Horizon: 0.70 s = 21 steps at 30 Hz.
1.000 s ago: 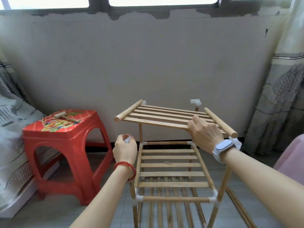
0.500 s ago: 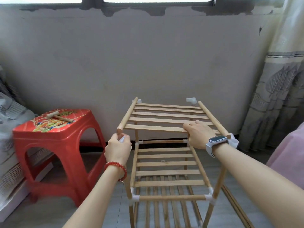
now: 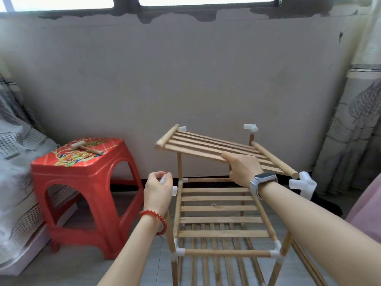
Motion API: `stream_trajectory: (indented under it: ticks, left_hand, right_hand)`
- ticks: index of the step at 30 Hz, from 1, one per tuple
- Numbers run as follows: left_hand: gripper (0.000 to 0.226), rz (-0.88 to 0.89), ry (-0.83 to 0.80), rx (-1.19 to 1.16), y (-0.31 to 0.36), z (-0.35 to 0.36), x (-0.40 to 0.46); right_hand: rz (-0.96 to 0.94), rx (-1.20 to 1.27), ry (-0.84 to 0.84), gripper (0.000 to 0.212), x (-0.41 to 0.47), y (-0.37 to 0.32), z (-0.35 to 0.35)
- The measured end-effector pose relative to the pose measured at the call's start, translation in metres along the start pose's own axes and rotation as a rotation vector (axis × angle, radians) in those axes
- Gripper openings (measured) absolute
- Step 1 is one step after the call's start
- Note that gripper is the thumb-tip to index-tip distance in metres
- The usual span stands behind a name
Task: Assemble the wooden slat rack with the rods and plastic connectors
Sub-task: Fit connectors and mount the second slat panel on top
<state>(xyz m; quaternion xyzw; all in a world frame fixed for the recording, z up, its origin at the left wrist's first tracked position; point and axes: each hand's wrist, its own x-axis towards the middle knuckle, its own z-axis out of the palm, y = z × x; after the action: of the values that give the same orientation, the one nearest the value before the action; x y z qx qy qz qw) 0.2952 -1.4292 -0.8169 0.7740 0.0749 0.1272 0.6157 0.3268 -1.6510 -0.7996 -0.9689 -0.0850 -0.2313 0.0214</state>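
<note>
Loose wooden slat shelf panel with round side rods (image 3: 218,147) held tilted above partly built wooden slat rack frame (image 3: 222,219), at centre of view. Right hand (image 3: 243,169) grips near edge of panel, fingers curled under slats. Left hand (image 3: 157,191) at 9 o'clock of frame, wrapped around white plastic corner connector (image 3: 174,190). Second white plastic connector (image 3: 303,184) at 3 o'clock, beside panel's rod end. Red plastic stool (image 3: 82,190) at 9 o'clock, small wooden mallet (image 3: 85,148) lying on top.

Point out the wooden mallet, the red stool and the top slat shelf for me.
wooden mallet (image 3: 76,145), head view, on its head.
red stool (image 3: 82,174), head view, on the seat's front edge.
top slat shelf (image 3: 206,144), head view, on the middle slats.
</note>
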Motion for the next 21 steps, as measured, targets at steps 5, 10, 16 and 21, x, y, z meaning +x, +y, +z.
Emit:
stream_trajectory:
  ticks: [5,10,16,21]
  left_hand:
    - [0.029,0.037,-0.059,-0.089,-0.007,-0.006,-0.001]
    - [0.041,0.114,-0.042,-0.089,-0.012,-0.006,-0.006]
    - [0.04,0.136,0.006,-0.088,-0.012,-0.005,-0.005]
    - [0.036,0.147,0.047,-0.08,-0.011,-0.003,-0.006]
  right_hand:
    - [-0.063,-0.085,0.052,0.032,-0.005,0.007,0.018]
    - [-0.072,-0.126,0.037,0.033,-0.007,0.012,0.026]
    - [-0.033,-0.138,0.06,0.032,-0.007,0.014,0.035]
    - [-0.027,-0.137,0.098,0.031,-0.009,0.02,0.04]
